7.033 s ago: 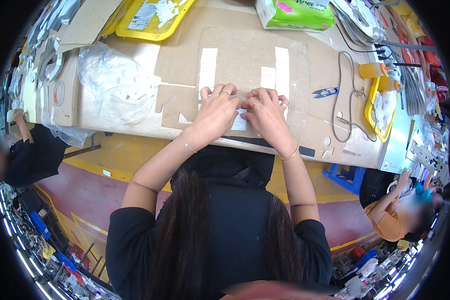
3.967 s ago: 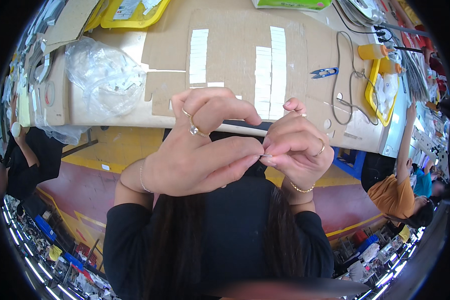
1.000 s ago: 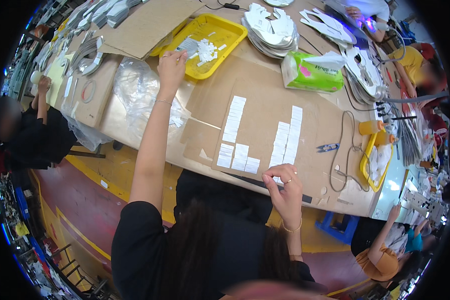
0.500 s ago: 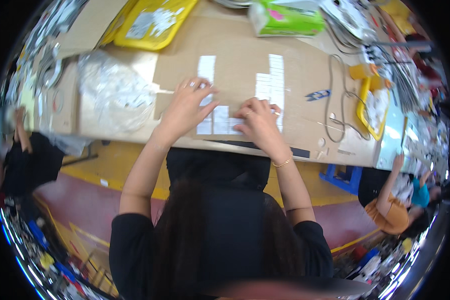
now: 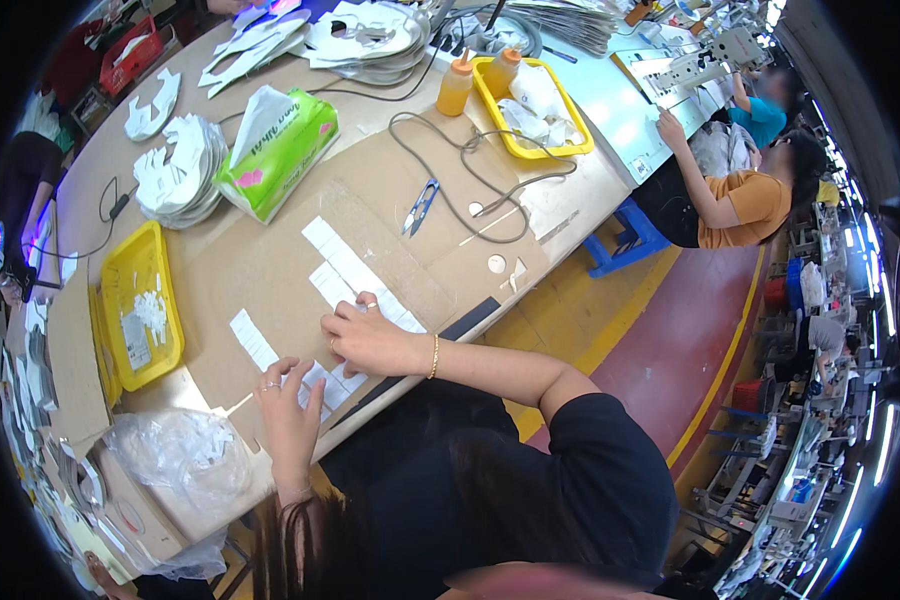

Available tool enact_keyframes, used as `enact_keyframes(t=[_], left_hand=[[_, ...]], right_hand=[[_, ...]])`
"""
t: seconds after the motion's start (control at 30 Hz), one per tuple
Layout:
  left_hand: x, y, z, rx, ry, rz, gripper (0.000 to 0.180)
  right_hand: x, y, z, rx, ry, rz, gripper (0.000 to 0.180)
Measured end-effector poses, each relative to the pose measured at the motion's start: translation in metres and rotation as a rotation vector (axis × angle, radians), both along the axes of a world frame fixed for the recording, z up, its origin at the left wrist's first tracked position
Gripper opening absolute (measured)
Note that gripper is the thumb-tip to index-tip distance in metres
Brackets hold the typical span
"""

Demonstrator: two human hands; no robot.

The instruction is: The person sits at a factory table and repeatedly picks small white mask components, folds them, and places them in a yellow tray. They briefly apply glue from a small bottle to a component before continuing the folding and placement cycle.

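Note:
Rows of small white labels lie on the brown cardboard sheet before me, including a long double row of labels on the right and a shorter strip of labels on the left. My left hand rests at the near end of the short strip, thumb and fingers apart, beside some labels near the table edge. My right hand lies over the near part of the double row, its fingers bent, with thumb and forefinger apart. No label shows clearly gripped in either hand.
Blue thread snips and a looped grey cord lie right. A yellow tray of small white pieces stands left, above a clear plastic bag. Beyond are a green tissue pack, white cut pieces and a yellow basket. A co-worker sits right.
The view has swung toward the right, so the table now appears slanted. Both hands stay among the labels, with the right hand closer to the left one.

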State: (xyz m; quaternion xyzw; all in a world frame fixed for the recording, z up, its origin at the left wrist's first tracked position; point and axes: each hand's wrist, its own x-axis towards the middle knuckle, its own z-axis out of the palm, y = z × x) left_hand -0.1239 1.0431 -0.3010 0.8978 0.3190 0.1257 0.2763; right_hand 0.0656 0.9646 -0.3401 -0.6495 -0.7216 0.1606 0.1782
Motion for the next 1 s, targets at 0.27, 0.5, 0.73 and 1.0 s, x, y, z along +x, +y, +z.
enact_keyframes(t=[0.27, 0.5, 0.73, 1.0], left_hand=[[0.007, 0.003, 0.0, 0.046, 0.031, -0.04, 0.029], [0.012, 0.005, 0.001, 0.04, 0.04, -0.056, 0.029], [0.013, 0.004, 0.008, 0.038, 0.078, -0.06, 0.031], [0.013, -0.007, 0.027, 0.027, -0.006, -0.051, 0.03]], right_hand=[[0.003, 0.007, -0.008, -0.003, 0.004, 0.056, 0.017], [-0.001, 0.009, -0.026, 0.175, -0.075, 0.062, 0.014], [0.003, 0.006, -0.015, 0.137, -0.067, 0.075, 0.02], [0.002, 0.002, 0.031, 0.133, 0.145, 0.005, 0.022]])
